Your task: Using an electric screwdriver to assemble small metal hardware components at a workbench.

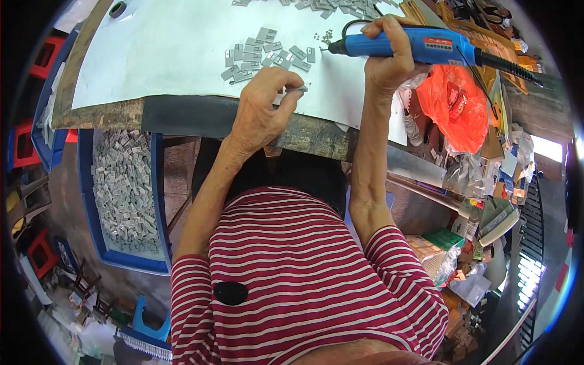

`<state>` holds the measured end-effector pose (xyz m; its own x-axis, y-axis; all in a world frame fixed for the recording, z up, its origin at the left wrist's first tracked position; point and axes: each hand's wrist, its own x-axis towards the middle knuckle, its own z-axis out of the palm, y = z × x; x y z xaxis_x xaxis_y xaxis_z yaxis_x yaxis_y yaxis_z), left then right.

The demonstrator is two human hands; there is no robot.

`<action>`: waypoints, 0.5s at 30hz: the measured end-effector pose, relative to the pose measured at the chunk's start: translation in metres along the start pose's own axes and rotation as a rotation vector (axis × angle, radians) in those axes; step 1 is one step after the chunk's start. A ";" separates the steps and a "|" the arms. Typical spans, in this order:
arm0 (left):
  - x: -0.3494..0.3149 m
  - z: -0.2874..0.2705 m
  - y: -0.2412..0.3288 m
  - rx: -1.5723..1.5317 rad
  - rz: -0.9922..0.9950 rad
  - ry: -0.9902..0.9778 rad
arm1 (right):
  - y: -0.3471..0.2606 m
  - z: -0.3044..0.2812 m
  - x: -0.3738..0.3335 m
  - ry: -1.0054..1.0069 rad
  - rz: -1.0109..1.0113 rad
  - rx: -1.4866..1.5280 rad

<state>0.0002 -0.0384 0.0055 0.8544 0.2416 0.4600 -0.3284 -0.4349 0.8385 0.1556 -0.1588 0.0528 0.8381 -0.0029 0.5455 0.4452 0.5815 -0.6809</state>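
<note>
My right hand [389,58] is wrapped round a blue electric screwdriver [420,45], held level over the table with its tip toward the left. Beneath and beyond that tip lies a little cluster of tiny screws [326,38]. Near the table's front edge, my left hand [267,106] pinches a small grey block, which looks like a metal pencil sharpener [298,89]; the fingers hide most of it. Just past the left hand, several similar grey sharpeners [271,55] lie loosely on the white sheet [152,67].
More grey pieces [340,6] lie at the table's far side. A roll of tape [118,9] rests far left. Below the table, at left, stands a blue crate [88,201] full of grey pieces. A red plastic bag [453,109] sits at right, beside clutter.
</note>
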 end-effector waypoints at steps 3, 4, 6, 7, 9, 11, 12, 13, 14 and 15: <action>-0.002 -0.005 0.004 -0.087 -0.104 0.097 | -0.010 0.009 -0.008 -0.006 -0.073 -0.095; -0.005 -0.007 0.003 -0.130 -0.127 0.156 | -0.015 0.014 -0.012 0.009 -0.052 -0.142; -0.006 -0.016 0.004 -0.334 -0.169 0.272 | -0.019 0.009 -0.012 -0.024 -0.047 -0.169; -0.006 -0.025 0.005 -0.320 -0.196 0.315 | -0.014 0.005 -0.009 0.037 -0.032 -0.044; -0.005 -0.048 0.010 -0.322 -0.258 0.381 | -0.014 0.000 -0.007 0.067 0.000 -0.005; -0.011 -0.072 0.007 -0.206 -0.294 0.467 | -0.019 -0.001 -0.007 0.078 0.033 0.018; -0.014 -0.083 0.007 -0.163 -0.298 0.506 | -0.022 0.001 -0.007 0.096 0.067 0.053; -0.018 -0.095 0.008 -0.113 -0.324 0.558 | -0.022 0.001 -0.006 0.068 0.038 0.032; -0.025 -0.109 0.005 -0.060 -0.326 0.596 | -0.021 0.003 -0.005 0.065 0.045 0.043; -0.030 -0.122 0.000 -0.018 -0.327 0.626 | -0.020 0.001 -0.004 0.074 0.032 0.015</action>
<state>-0.0743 0.0604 0.0270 0.5205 0.8132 0.2602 -0.1054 -0.2413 0.9647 0.1428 -0.1701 0.0647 0.8731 -0.0439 0.4855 0.4135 0.5943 -0.6898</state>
